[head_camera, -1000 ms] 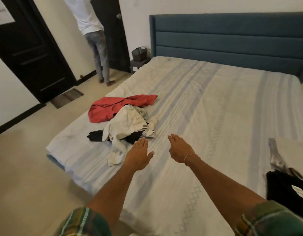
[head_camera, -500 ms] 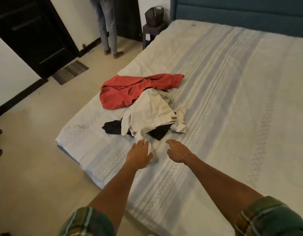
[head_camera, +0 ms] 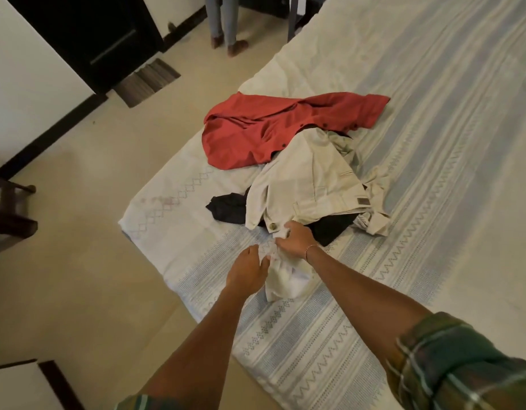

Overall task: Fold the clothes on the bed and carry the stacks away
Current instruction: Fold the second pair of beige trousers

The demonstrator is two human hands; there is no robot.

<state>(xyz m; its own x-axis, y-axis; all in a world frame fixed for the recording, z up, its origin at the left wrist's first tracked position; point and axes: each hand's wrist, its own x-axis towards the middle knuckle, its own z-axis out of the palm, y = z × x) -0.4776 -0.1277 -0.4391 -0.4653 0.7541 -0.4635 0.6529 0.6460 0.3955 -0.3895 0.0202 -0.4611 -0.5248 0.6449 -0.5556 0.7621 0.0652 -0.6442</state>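
Beige cotton trousers (head_camera: 306, 184) lie mid-frame on the striped bed (head_camera: 433, 143), over a black garment (head_camera: 229, 208), below a red shirt (head_camera: 256, 134). Right hand (head_camera: 296, 239) grips their hem; left hand (head_camera: 247, 270), fingers seemingly straight, touches it.

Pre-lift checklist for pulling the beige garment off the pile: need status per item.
1. Right hand grips beige garment: ok, fingers curled into the cloth near the button.
2. Left hand has a grip: not ok, fingers straight beside the trailing cloth.
3. Beige garment on top of pile: ok; it overlies the black garment.
4. Red shirt free of it: cannot tell, edges meet.
5. Clear folding space on bed: ok, to the right of the pile.
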